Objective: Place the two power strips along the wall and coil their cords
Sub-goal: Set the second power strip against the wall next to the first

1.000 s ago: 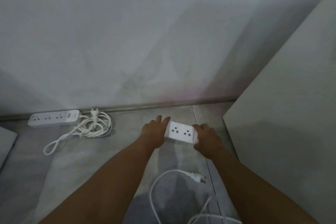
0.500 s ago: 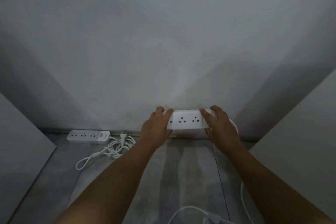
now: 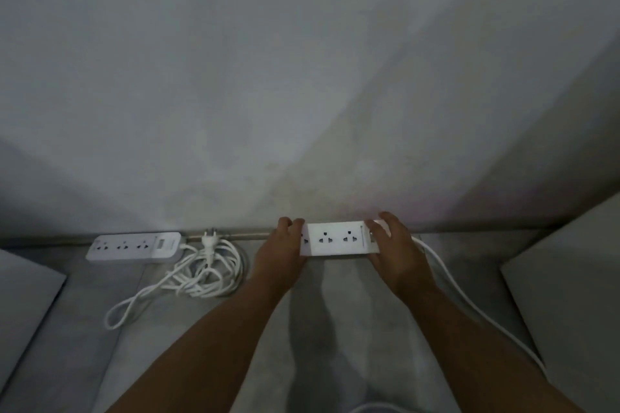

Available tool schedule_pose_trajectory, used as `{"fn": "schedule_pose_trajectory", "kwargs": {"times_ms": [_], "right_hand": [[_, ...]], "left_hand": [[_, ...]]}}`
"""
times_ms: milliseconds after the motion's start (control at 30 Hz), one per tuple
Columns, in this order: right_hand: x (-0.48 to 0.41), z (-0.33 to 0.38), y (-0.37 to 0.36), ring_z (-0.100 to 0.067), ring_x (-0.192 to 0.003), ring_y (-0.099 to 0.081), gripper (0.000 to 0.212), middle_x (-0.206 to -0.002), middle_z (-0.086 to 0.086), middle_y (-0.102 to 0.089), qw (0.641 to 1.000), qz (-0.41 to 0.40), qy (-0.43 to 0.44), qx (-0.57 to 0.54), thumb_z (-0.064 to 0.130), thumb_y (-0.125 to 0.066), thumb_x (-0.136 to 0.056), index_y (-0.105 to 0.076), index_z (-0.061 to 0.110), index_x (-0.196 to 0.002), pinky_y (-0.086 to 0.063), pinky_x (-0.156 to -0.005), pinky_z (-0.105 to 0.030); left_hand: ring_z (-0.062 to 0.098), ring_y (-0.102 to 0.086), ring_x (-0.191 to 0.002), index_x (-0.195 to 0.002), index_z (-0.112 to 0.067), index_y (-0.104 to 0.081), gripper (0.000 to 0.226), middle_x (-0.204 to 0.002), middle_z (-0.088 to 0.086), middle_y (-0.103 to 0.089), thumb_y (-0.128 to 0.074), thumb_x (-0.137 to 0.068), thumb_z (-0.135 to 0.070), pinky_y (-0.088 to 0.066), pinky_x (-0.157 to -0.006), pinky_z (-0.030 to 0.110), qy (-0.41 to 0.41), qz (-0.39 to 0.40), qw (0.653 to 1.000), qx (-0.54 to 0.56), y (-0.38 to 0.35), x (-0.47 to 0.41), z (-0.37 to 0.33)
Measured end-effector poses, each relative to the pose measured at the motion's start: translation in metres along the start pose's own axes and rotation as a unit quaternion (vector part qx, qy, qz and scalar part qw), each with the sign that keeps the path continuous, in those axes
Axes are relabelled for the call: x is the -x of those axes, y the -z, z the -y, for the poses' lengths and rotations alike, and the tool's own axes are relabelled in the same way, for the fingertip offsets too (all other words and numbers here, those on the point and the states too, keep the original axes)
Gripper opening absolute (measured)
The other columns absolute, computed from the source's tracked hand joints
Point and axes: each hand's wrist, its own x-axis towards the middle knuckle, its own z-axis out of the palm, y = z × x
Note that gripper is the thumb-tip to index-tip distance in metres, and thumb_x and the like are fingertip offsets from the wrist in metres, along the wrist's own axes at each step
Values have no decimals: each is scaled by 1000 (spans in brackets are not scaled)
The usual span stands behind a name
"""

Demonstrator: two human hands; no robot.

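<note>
Where floor meets wall, power strip (image 3: 337,240) sits between left hand (image 3: 280,253) and right hand (image 3: 396,253)

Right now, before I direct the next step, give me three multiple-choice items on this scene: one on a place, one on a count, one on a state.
1. Where is the power strip that both hands hold?
A. at the foot of the wall
B. on the panel at right
C. on top of the other strip

2. How many power strips show?
A. one
B. two
C. three

3. What state is the held strip's cord in?
A. coiled beside it
B. trailing loose across the floor
C. wound round the strip

Answers: 1 A, the left hand and right hand grip its ends at the wall's base. 2 B, a second strip lies to the left. 3 B, it runs back along the floor, while only the left strip's cord is bundled.
</note>
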Motion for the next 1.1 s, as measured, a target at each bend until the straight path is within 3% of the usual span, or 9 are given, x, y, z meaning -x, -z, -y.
{"fn": "schedule_pose_trajectory", "kwargs": {"times_ms": [133, 300, 400, 533, 667, 767, 833, 900, 1100], "right_hand": [[-7, -16, -21, -32, -112, -53, 40, -129, -15, -47, 1000, -10, -6, -24, 12, -60, -87, -55, 7, -127, -48, -89, -37], [-14, -19, -43, -32, -100, -55, 28, -112, -15, -55, 999, -27, -29, -24, 8, -58, -86, -60, 4, -113, -48, -74, -36], [-13, -19, -48, -28, -103, -54, 28, -114, -12, -55, 998, -34, -49, -13, 10, -54, -90, -60, 9, -117, -47, -75, -34], [-16, -22, -44, -23, -116, -48, 34, -125, -6, -51, 998, -1, -50, 30, 16, -48, -95, -53, 17, -128, -46, -89, -34], [-9, -23, -34, -24, -126, -45, 41, -135, -6, -53, 995, 61, -27, 71, 20, -43, -97, -48, 17, -138, -35, -103, -32], [9, -18, -27, -26, -125, -47, 42, -137, -7, -55, 994, 65, -9, 92, 24, -45, -96, -50, 16, -136, -35, -105, -32], [25, -14, -18, -26, -123, -47, 40, -137, -5, -54, 993, 89, -12, 71, 27, -45, -96, -53, 18, -134, -39, -100, -32], [37, -9, -3, -25, -119, -52, 35, -131, -5, -57, 993, 111, -21, 28, 28, -46, -95, -60, 18, -126, -44, -95, -34], [76, 3, 54, -24, -102, -62, 25, -111, -3, -69, 983, 172, -59, 10, 32, -48, -92, -70, 22, -100, -47, -84, -30]], "left_hand": [[29, -52, -112, -139, -21, -34, 61, -132, 5, -36, -61, -84, -23, -50, -84, 42, 28, -3, 999, 25, -33, -12, 1], [32, -58, -100, -125, -17, -39, 43, -127, 6, -42, -56, -85, -18, -44, -66, 38, 83, -49, 994, 45, -52, -22, 1], [32, -59, -100, -120, -15, -43, 34, -126, 8, -45, -53, -88, -19, -43, -68, 37, 104, -34, 993, 45, -60, -23, 4], [31, -55, -115, -147, -20, -24, 58, -143, 8, -42, -43, -93, -18, -47, -87, 40, 81, -27, 996, 32, -53, -3, -3], [26, -56, -107, -128, -23, -42, 52, -125, 5, -53, -45, -88, -57, -46, -85, 37, -27, 82, 996, 29, -63, 69, -17], [30, -54, -111, -126, -19, -42, 75, -124, 7, -56, -46, -75, -75, -44, -88, 38, -108, 219, 970, -21, -81, 116, -28], [32, -52, -119, -136, -16, -37, 77, -133, 11, -52, -55, -78, -62, -44, -94, 38, -118, 265, 954, -72, -89, 138, -36], [32, -52, -122, -135, -16, -41, 58, -135, 11, -52, -54, -87, -44, -43, -96, 39, -88, 270, 955, -87, -92, 149, -44], [36, -58, -110, -118, -8, -50, 29, -119, 19, -60, -45, -92, -21, -46, -88, 37, 43, 151, 987, -47, -32, 136, -61]]}}
